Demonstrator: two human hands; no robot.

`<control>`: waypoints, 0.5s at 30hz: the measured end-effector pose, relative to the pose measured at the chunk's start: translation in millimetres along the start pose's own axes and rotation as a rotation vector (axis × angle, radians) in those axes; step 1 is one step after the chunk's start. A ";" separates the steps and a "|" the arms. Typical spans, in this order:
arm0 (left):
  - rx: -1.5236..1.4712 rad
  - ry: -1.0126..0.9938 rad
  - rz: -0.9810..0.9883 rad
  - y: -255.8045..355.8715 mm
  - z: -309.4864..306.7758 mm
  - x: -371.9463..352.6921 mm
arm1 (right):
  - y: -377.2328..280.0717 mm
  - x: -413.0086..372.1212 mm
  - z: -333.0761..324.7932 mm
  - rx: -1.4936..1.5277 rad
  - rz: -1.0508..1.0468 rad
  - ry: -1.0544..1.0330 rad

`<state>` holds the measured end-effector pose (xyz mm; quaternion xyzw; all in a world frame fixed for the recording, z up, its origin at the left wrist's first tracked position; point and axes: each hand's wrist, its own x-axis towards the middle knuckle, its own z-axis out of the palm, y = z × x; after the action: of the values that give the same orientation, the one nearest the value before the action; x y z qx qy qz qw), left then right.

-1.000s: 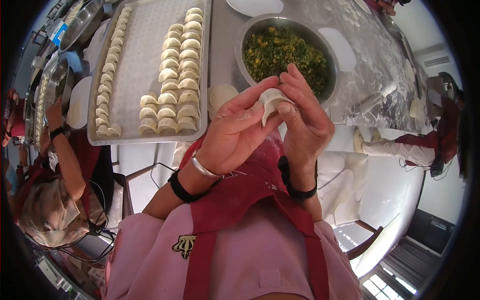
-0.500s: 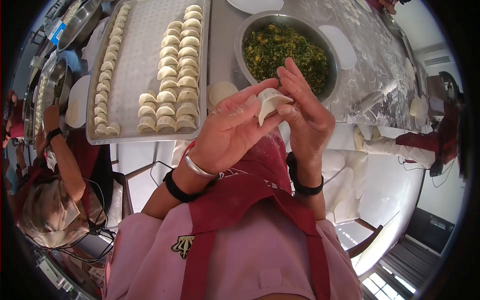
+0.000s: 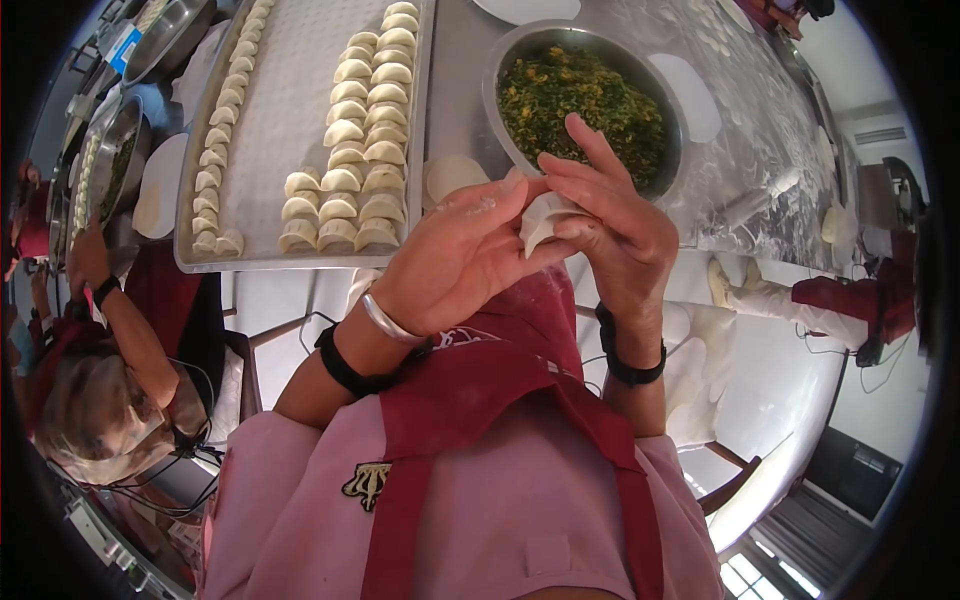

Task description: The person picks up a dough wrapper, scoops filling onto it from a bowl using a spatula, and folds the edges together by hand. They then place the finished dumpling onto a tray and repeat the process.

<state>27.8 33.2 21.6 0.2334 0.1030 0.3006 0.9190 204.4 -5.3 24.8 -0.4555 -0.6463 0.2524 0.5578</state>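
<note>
A pale folded dumpling is between my two hands, in front of the metal bowl's near rim. My left hand, palm up with a bracelet at the wrist, supports it on its fingers. The thumb and fingers of my right hand pinch its right side. Behind my hands stands the metal bowl of chopped green and yellow filling. Rows of finished dumplings lie on the perforated tray. A round wrapper lies between tray and bowl.
A white scraper lies right of the bowl, and a floury rolling pin farther right on the metal table. At the left are a co-worker's arm and another bowl. A person in red is at the far right.
My right hand has closed in over the dumpling, covering more of it. The tray and bowl appear shifted slightly right and the tray's near edge higher as the view moved.
</note>
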 end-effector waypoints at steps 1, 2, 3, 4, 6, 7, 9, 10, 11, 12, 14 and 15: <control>0.009 0.008 -0.008 1.0 0.1 -0.9 | -2.8 1.4 -0.5 -0.006 0.001 -0.025; 0.011 0.004 -0.022 1.3 -0.3 -1.3 | -5.8 2.9 -1.4 -0.013 0.002 -0.051; 0.012 0.000 -0.037 1.6 -0.7 -1.5 | -7.3 3.0 -2.3 -0.019 0.004 -0.076; 0.014 -0.004 -0.052 1.8 -0.7 -1.6 | -4.4 3.2 -4.8 -0.026 -0.045 -0.118; -0.046 0.045 -0.088 2.5 1.8 -0.7 | 4.1 5.3 -10.4 -0.041 -0.144 -0.204; -0.077 0.071 -0.106 2.5 2.5 -0.7 | 3.8 4.9 -10.2 -0.047 -0.144 -0.201; -0.069 0.077 -0.103 1.8 2.1 -1.9 | 3.0 3.1 -9.5 -0.059 -0.143 -0.198; -0.064 0.079 -0.100 1.7 1.6 -1.9 | 3.1 2.8 -9.2 -0.075 -0.151 -0.193; -0.073 0.061 -0.096 1.9 1.2 -1.4 | 3.0 2.5 -8.8 -0.092 -0.159 -0.187; -0.082 0.044 -0.091 2.3 0.9 -0.4 | 2.7 2.5 -8.4 -0.109 -0.168 -0.183; -0.020 0.013 -0.039 0.2 -0.2 0.9 | -2.0 2.7 -6.3 -0.162 -0.136 -0.152; 0.053 -0.002 0.006 -3.4 -1.6 1.4 | -4.9 3.0 -4.9 -0.191 -0.124 -0.132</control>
<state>30.1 32.2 18.5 0.2582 0.1090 0.3005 0.9117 207.6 -5.7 31.6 -0.4482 -0.7297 0.1841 0.4825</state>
